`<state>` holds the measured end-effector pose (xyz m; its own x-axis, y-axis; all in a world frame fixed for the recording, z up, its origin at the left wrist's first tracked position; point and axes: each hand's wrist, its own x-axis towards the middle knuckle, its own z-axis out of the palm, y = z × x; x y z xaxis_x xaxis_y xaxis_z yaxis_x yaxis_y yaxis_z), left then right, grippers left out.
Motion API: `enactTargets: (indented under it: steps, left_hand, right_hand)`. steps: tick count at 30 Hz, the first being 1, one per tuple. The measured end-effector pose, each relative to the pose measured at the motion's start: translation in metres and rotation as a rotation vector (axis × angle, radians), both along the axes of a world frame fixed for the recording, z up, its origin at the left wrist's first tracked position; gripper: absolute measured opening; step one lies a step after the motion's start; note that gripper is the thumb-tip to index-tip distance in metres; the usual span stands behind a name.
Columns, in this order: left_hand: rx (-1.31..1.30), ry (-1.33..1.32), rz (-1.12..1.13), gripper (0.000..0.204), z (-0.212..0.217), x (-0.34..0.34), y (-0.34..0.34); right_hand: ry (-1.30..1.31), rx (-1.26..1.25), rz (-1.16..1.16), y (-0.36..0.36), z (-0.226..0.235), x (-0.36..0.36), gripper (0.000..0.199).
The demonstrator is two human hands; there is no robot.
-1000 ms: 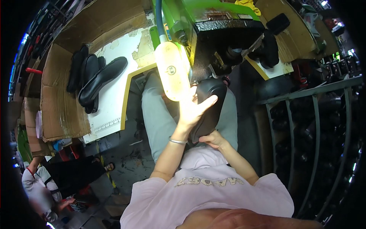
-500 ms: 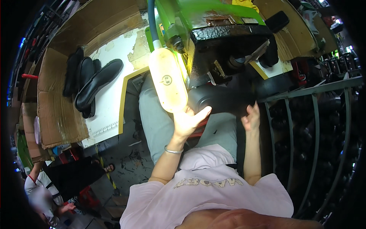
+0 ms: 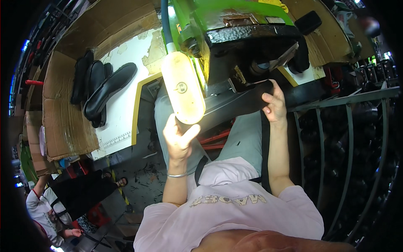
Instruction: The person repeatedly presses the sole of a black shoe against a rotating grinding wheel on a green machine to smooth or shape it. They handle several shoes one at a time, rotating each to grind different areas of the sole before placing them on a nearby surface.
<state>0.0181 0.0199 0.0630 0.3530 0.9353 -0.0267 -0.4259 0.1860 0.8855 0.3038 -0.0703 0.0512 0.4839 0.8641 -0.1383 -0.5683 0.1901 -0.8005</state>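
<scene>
A long black shoe sole (image 3: 235, 106) lies across in front of me, just above my lap and tilted up to the right. My right hand (image 3: 275, 104) grips its right end between thumb and fingers. At the other end is my left hand (image 3: 180, 137), thumb and fingers around the sole, though the lit oblong lamp (image 3: 183, 88) hides part of that hold. The sole is close under the working part of a green and black machine (image 3: 252, 44); whether it touches cannot be made out.
Several black soles (image 3: 111, 90) lie on the white table (image 3: 119, 119) at left, bordered by cardboard walls (image 3: 69, 113). A metal rail (image 3: 348, 105) with dark items behind it stands right. Another person (image 3: 52, 206) is at lower left.
The sole has gone from a blurred, flatter pose to a tilted one, right end raised. My right hand moved up onto that end; my left hand shifted left and down.
</scene>
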Motion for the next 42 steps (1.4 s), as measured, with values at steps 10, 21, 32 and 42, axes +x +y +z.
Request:
enactTargets:
  steps: [10,21,32,42]
  left_hand:
    - [0.149,0.109,-0.140,0.041,-0.009,0.040,0.006]
    - [0.088,-0.024,0.038,0.040,0.009,0.016,0.005]
    - [-0.126,-0.095,-0.030,0.042,-0.023,-0.041,0.014]
    - [0.610,0.862,-0.144,0.040,0.035,-0.010,0.026]
  right_hand:
    - [-0.158,-0.005,-0.112,-0.007,0.003,0.038,0.047]
    - [-0.087,-0.002,-0.008,0.008,0.008,0.010,0.033]
    - [-0.121,-0.081,0.030,0.017,0.021,-0.038,0.036]
    - [-0.210,0.000,0.038,0.019,0.016,-0.048,0.035]
